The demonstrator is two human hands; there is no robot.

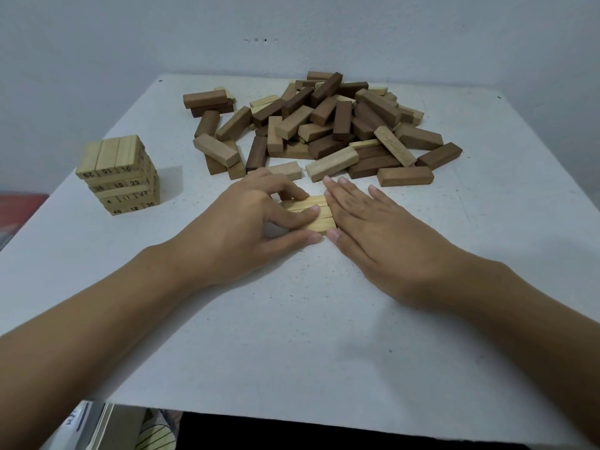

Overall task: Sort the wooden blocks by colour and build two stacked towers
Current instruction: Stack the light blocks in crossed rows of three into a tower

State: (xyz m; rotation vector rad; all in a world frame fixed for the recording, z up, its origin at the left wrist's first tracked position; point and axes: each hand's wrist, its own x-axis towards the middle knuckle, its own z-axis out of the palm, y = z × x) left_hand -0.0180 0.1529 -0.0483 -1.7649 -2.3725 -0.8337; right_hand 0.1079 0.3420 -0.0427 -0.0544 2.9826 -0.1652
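Light tower [118,175]: stacked blocks with numbered ends, on the white bench [292,336], well left of the row of three light blocks [310,203].
Left hand [246,216]: fingers curled over the row, thumb at its near edge, gripping it.
Right hand [373,222]: fingers straight, pressed flat against the row's right ends.
Mixed pile [324,125]: light and dark blocks, just behind the row.
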